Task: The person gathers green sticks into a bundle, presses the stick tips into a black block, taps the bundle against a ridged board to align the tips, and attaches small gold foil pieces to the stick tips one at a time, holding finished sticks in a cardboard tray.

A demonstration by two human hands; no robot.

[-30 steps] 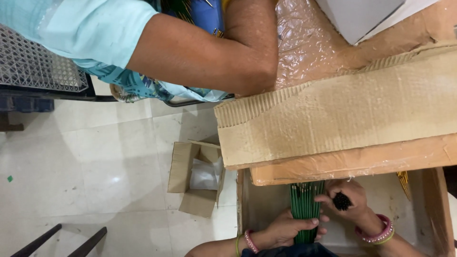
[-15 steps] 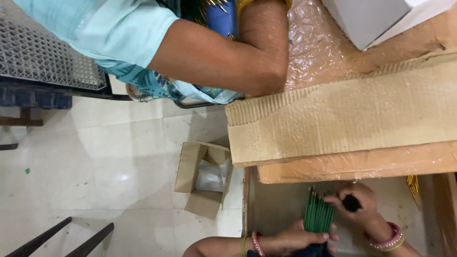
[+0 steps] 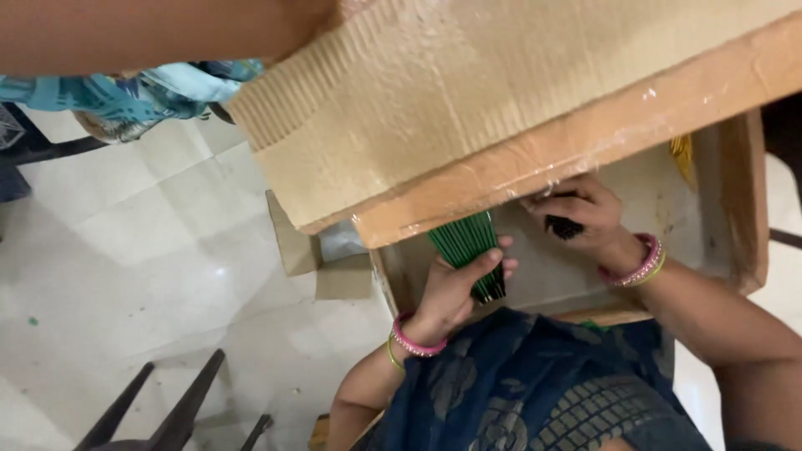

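The left hand (image 3: pixel 455 288) was wrapped around a bundle of thin green sticks (image 3: pixel 469 250), fingers closed over it from the near side, thumb underneath. The bundle stood roughly upright and leaned slightly, its upper end hidden behind the edge of a taped cardboard sheet (image 3: pixel 501 108), its lower, darker end showing just past the fingers. It sat inside a shallow wooden tray (image 3: pixel 743 200), toward the tray's left wall. The right hand (image 3: pixel 585 217) was further right in the same tray, apart from the bundle, fingers curled together and pinched on a small dark object (image 3: pixel 564 226); what that object was could not be told. Both wrists carried pink and yellow bangles (image 3: pixel 413 344). A blue patterned garment (image 3: pixel 535 392) covered the lap below the tray. To the left, on the pale tiled floor (image 3: pixel 125 250), stood 1 small open cardboard box (image 3: pixel 313 259), partly tucked under the cardboard sheet. At the top left, another person's bare forearm (image 3: pixel 150 33) crossed the view above a fold of light blue cloth (image 3: pixel 125 88). Dark metal legs (image 3: pixel 167 413) showed at the lower left.
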